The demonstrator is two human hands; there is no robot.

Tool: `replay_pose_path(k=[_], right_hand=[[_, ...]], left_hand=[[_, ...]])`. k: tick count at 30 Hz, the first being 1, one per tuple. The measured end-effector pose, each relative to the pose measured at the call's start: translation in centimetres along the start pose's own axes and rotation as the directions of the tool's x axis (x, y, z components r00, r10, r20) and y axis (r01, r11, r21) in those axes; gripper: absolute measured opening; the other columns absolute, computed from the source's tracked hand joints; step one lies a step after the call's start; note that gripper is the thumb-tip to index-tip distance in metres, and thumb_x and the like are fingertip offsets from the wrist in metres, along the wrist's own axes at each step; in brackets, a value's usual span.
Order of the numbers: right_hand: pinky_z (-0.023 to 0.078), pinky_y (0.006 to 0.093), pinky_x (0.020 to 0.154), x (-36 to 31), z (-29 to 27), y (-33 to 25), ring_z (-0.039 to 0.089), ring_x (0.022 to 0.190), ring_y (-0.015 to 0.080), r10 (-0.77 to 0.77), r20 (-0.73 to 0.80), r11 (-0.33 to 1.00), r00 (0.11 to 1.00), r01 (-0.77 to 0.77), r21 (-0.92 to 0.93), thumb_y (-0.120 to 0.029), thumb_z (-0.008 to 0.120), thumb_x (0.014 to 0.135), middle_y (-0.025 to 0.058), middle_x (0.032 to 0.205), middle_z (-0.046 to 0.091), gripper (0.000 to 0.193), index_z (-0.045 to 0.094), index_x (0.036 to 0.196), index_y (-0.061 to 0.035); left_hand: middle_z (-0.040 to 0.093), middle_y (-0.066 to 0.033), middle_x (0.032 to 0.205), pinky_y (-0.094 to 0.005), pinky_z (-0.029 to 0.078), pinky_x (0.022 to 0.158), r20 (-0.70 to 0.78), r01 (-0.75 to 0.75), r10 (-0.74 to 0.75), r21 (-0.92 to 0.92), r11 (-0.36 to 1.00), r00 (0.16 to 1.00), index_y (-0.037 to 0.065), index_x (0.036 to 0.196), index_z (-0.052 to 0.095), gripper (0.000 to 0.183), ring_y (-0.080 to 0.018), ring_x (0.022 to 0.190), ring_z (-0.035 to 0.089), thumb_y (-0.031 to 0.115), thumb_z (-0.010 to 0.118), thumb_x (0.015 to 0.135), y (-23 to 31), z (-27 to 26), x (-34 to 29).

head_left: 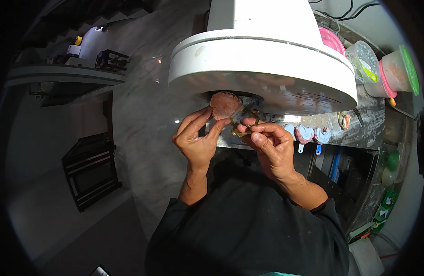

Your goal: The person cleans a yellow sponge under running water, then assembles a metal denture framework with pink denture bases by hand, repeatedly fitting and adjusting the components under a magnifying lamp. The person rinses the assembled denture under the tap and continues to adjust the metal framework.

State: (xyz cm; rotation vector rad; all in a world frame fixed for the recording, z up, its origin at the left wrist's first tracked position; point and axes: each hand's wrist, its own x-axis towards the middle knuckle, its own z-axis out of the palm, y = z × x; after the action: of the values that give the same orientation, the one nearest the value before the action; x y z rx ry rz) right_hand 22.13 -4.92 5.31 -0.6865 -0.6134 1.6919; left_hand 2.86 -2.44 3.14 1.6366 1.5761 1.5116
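My left hand (197, 138) grips a pinkish dental cast (226, 105) by its lower left edge. The cast has a scalloped upper rim and sits just under the front edge of the big white machine. In my right hand (274, 149) is a small brass-coloured metal articulator (242, 133), pinched between thumb and fingers. The articulator lies right beside the cast; whether the two are joined cannot be made out, as fingers cover part of it. Both hands are close together with fingers curled.
A white machine with a rounded housing (262, 57) overhangs my hands. On the bench to the right lie dental impression trays (304, 133) filled with blue and pink material, and a knife-like tool (358, 117). Plastic tubs (396, 69) stand farther back. A dark rack (92, 170) is at left.
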Motion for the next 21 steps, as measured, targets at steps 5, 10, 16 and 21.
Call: replay_pose_path(k=[5,10,16,21], right_hand=[[0.056,0.0488,0.107,-0.1,0.1,-0.1,0.067,0.123,0.0316,0.01,-0.011,1.0,1.0,-0.01,0.005,0.003,0.064,0.1,0.0201,0.133,0.066,0.016,0.067,0.116,0.0017],[0.055,0.0475,0.108,-0.6,0.4,0.4,0.066,0.125,0.0312,0.007,0.008,0.999,1.0,-0.007,0.035,0.005,0.064,0.099,0.0189,0.134,0.066,0.017,0.067,0.116,0.0008],[0.056,0.0386,0.108,-1.0,1.1,0.5,0.066,0.124,0.0291,0.029,-0.01,0.992,1.0,-0.028,0.122,0.011,0.067,0.095,0.0194,0.133,0.065,0.018,0.069,0.112,0.004],[0.056,0.0366,0.107,-1.4,1.3,1.0,0.065,0.126,0.027,0.039,0.007,0.99,0.999,-0.039,0.132,0.011,0.068,0.094,0.0199,0.136,0.063,0.021,0.07,0.114,0.0035]], left_hand=[[0.072,-0.0174,0.109,-0.0369,0.067,0.089,0.004,-0.009,0.009,0.002,1.0,1.0,-0.009,0.107,0.075,0.035,-0.0264,0.1,0.074,-0.009,0.088,0.074,-0.2,0.0,-0.1],[0.072,-0.0201,0.111,-0.0381,0.065,0.091,0.013,0.013,-0.013,-0.011,1.0,1.0,-0.012,0.108,0.073,0.033,-0.0279,0.103,0.073,-0.01,0.086,0.077,0.1,0.0,0.0],[0.077,-0.018,0.107,-0.0348,0.062,0.086,-0.03,0.032,-0.033,-0.041,0.999,0.999,-0.007,0.106,0.077,0.034,-0.0253,0.098,0.076,-0.003,0.089,0.074,-0.1,0.3,0.1],[0.079,-0.0164,0.105,-0.0328,0.061,0.083,-0.02,0.048,-0.049,-0.036,0.998,0.999,-0.003,0.105,0.079,0.033,-0.024,0.095,0.077,0.001,0.09,0.074,0.0,0.3,0.4]])
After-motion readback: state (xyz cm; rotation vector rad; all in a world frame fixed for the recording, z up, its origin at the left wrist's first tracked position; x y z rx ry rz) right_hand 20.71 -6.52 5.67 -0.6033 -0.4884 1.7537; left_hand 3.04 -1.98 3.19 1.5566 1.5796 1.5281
